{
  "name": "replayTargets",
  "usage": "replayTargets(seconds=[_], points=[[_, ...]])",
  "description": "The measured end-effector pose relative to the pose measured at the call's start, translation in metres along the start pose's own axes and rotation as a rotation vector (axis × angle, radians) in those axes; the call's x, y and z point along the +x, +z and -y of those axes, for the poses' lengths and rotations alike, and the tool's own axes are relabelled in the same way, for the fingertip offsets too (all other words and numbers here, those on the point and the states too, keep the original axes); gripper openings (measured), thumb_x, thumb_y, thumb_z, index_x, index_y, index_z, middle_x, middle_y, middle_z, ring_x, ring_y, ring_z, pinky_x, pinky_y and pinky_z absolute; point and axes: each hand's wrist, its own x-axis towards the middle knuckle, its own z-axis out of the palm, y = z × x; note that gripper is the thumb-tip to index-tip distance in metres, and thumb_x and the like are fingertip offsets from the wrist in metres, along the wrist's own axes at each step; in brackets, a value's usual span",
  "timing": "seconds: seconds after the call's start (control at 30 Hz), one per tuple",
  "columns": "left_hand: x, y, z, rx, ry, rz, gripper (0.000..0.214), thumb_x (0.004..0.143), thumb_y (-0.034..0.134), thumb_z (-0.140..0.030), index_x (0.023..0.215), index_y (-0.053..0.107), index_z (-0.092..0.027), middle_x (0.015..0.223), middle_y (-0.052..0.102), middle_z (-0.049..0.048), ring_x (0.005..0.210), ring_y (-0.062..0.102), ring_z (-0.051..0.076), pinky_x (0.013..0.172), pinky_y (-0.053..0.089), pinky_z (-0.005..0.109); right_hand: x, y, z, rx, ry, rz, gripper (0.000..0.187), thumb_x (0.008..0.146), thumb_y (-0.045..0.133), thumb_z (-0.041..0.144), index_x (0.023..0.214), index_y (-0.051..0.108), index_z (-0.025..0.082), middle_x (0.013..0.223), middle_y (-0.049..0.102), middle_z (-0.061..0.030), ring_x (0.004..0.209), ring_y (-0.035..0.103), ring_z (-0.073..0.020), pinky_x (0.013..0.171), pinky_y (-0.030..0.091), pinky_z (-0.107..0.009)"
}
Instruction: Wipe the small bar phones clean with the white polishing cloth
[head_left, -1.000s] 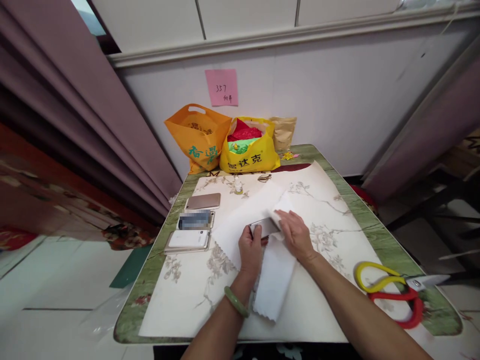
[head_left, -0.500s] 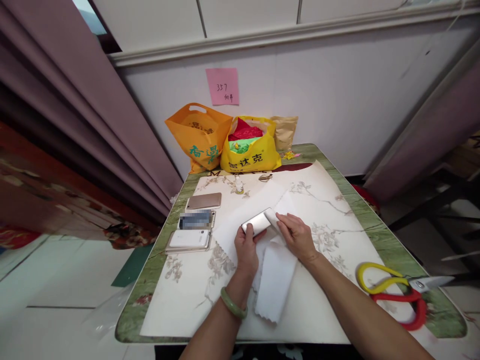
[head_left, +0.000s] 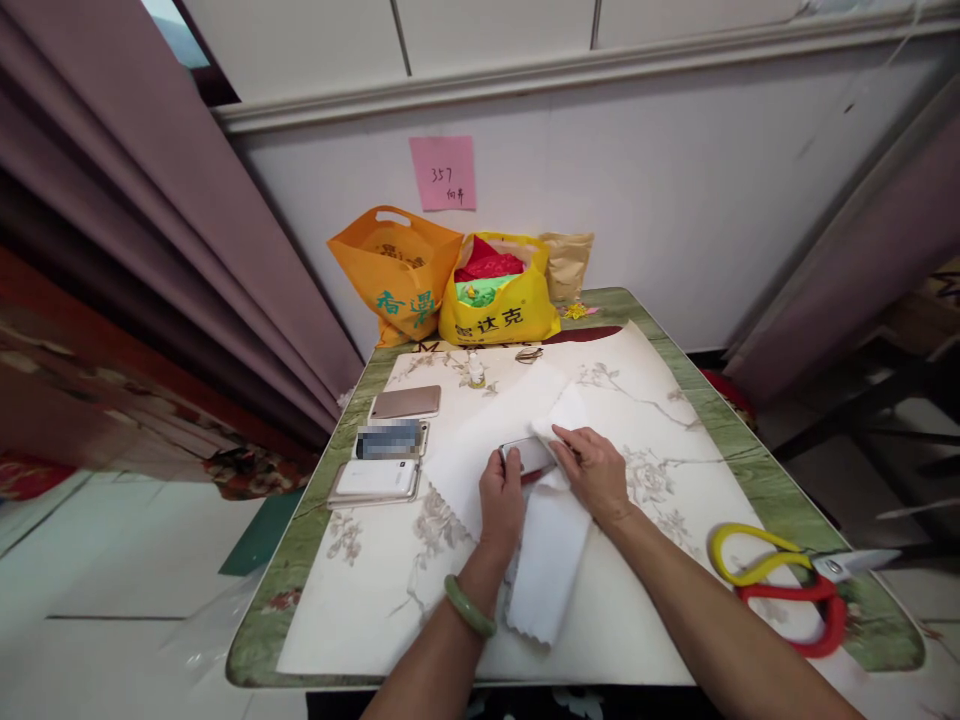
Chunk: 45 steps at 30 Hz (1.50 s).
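My left hand [head_left: 501,498] is closed on the left end of a silvery phone [head_left: 531,456], held tilted above the table. My right hand [head_left: 597,474] pinches a white cloth [head_left: 550,565] against the phone's right end, and its scalloped lower part hangs toward me. Part of the phone is hidden under the cloth and fingers. Beneath the hands lies a larger white cloth [head_left: 469,455]. To the left, in a column, rest a gold-backed phone [head_left: 406,402], a phone with a blurred screen [head_left: 390,440] and a white phone [head_left: 375,478] on top of another flat device.
Big scissors [head_left: 806,575] with yellow and red handles lie at the table's right edge. An orange bag [head_left: 409,280] and a stuffed yellow bag [head_left: 499,315] stand at the back near a tan pouch [head_left: 568,262]. A small bottle [head_left: 476,372] stands before them.
The phone and my left hand have shifted slightly right, and the phone has turned in the grip. The cloth in my right hand now covers more of its right end.
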Motion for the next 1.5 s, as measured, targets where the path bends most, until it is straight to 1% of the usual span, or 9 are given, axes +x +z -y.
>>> replayTargets(seconds=[0.17,0.33,0.53,0.67,0.8,0.9,1.03,1.17,1.5], points=[[-0.003,0.000,-0.007,-0.191,-0.005,0.224,0.034,0.081,0.063,-0.040,0.101,0.060,-0.013,0.096,0.067,0.0086,0.089,0.065,0.022,0.086,0.052,0.038,-0.002,-0.001,0.008,0.089,-0.080,0.061,0.026,0.094,0.053,0.036,0.111,0.070,0.027,0.081,0.067,-0.0029,0.075,0.060,-0.0158,0.070,0.045,-0.028],[-0.004,-0.001,-0.008,-0.153,0.054,0.249,0.029,0.072,0.070,-0.024,0.099,0.063,-0.015,0.091,0.069,0.0067,0.091,0.064,0.023,0.088,0.051,0.036,-0.001,-0.003,0.013,0.212,-0.306,0.179,0.026,0.096,0.049,0.033,0.114,0.068,0.032,0.091,0.069,-0.0027,0.082,0.062,-0.0158,0.075,0.047,-0.030],[-0.003,0.003,-0.011,-0.300,-0.056,0.281,0.034,0.076,0.069,-0.030,0.105,0.062,-0.014,0.107,0.067,0.0098,0.101,0.062,0.023,0.094,0.050,0.041,0.005,-0.003,-0.010,-0.033,-0.077,0.044,0.024,0.095,0.051,0.034,0.102,0.072,0.026,0.080,0.067,-0.0039,0.074,0.058,-0.0169,0.071,0.040,-0.031],[0.004,0.000,-0.009,-0.483,-0.109,0.130,0.035,0.077,0.070,-0.036,0.102,0.063,-0.013,0.101,0.069,0.0092,0.091,0.065,0.020,0.090,0.051,0.041,0.006,-0.004,-0.019,-0.103,-0.021,0.053,0.022,0.092,0.054,0.034,0.098,0.073,0.024,0.078,0.067,-0.0043,0.074,0.058,-0.0187,0.074,0.038,-0.034],[0.014,-0.004,-0.005,-0.661,-0.180,0.013,0.035,0.079,0.067,-0.044,0.098,0.066,-0.014,0.087,0.071,0.0074,0.082,0.067,0.018,0.084,0.053,0.036,0.007,-0.003,-0.019,0.107,0.120,0.038,0.024,0.091,0.054,0.038,0.098,0.072,0.024,0.084,0.070,-0.0043,0.076,0.061,-0.0192,0.072,0.044,-0.033],[0.017,-0.005,-0.004,-0.719,-0.189,-0.052,0.038,0.079,0.066,-0.049,0.101,0.067,-0.019,0.100,0.072,0.0071,0.094,0.066,0.018,0.087,0.052,0.032,0.009,-0.004,-0.018,0.366,0.278,-0.055,0.029,0.089,0.054,0.043,0.097,0.071,0.021,0.091,0.071,-0.0061,0.078,0.064,-0.0192,0.068,0.049,-0.031],[0.011,-0.002,-0.006,-0.512,-0.286,-0.070,0.059,0.078,0.055,-0.067,0.096,0.067,-0.012,0.089,0.073,0.0127,0.077,0.070,0.021,0.070,0.055,0.033,0.012,-0.006,-0.015,0.545,0.368,-0.161,0.030,0.086,0.058,0.044,0.097,0.070,0.018,0.094,0.071,-0.0076,0.085,0.065,-0.0203,0.076,0.052,-0.034],[0.001,0.001,-0.010,-0.369,-0.299,0.072,0.065,0.077,0.054,-0.069,0.096,0.065,-0.008,0.080,0.072,0.0151,0.062,0.069,0.022,0.059,0.054,0.036,0.012,-0.009,-0.007,0.571,0.329,-0.190,0.027,0.086,0.059,0.042,0.096,0.069,0.019,0.092,0.071,-0.0067,0.083,0.064,-0.0191,0.077,0.052,-0.034],[-0.005,0.003,-0.020,-0.007,0.020,0.436,0.027,0.076,0.069,-0.037,0.094,0.066,-0.017,0.081,0.066,0.0030,0.074,0.057,0.016,0.068,0.046,0.025,0.011,-0.020,0.015,0.553,0.026,0.001,0.023,0.091,0.056,0.033,0.109,0.069,0.027,0.103,0.067,-0.0057,0.098,0.062,-0.0202,0.089,0.051,-0.037]])
